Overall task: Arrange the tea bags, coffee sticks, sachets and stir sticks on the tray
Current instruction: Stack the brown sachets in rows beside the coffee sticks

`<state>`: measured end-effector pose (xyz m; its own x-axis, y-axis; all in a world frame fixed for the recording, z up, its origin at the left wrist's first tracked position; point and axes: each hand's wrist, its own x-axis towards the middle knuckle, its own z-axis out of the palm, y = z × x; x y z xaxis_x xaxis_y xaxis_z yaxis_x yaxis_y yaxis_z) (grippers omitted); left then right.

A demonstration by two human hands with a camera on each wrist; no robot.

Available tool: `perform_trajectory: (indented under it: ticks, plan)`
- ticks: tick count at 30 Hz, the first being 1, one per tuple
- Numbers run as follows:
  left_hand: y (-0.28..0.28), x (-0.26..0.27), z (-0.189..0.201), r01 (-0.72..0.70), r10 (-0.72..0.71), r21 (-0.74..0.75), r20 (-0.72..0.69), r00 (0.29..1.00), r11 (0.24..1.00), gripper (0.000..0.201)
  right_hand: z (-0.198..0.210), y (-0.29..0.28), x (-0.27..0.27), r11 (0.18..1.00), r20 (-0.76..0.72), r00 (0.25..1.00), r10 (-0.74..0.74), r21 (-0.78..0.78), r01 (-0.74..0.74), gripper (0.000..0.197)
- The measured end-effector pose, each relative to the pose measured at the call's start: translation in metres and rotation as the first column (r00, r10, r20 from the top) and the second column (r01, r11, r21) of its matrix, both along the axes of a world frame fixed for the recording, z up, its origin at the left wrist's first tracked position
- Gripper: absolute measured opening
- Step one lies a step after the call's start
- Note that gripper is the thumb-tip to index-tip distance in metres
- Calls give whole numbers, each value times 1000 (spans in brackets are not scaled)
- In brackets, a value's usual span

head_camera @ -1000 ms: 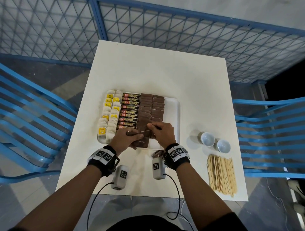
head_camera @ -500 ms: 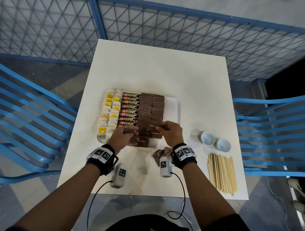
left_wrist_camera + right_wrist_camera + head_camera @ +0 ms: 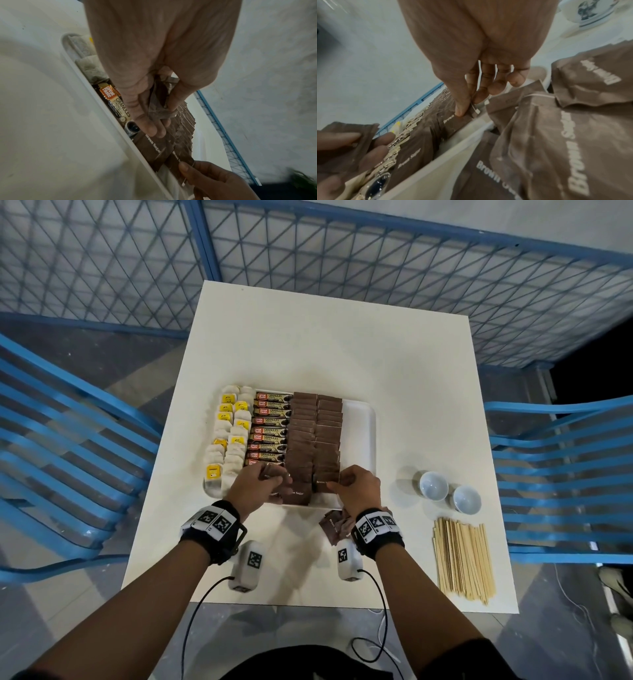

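Sachets (image 3: 313, 436) lie in two rows on the tray (image 3: 359, 419). The right hand (image 3: 358, 486) pinches the nearest one by its corner; the left hand (image 3: 255, 486) grips spare ones. It should be laid flat, its edges in line with the row.

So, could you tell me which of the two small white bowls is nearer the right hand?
The left bowl; the other bowl sits farther from the right hand.

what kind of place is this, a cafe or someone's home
Hard to say for sure; it looks like a staged outdoor or patio spot, not a working cafe: a small white table flanked by blue slatted chairs and fenced by blue mesh railing.
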<state>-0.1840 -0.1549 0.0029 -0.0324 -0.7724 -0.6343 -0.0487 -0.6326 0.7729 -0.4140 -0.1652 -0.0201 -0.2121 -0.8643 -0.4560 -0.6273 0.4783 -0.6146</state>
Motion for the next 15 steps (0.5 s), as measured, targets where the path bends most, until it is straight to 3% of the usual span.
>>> perform_trajectory:
  ticks: [15]
  plan:
    - [-2, -3, -3, -21, 21, 25, -19, 1000, 999, 19, -1, -1, 1, 999, 16, 999, -31, 11, 30, 32]
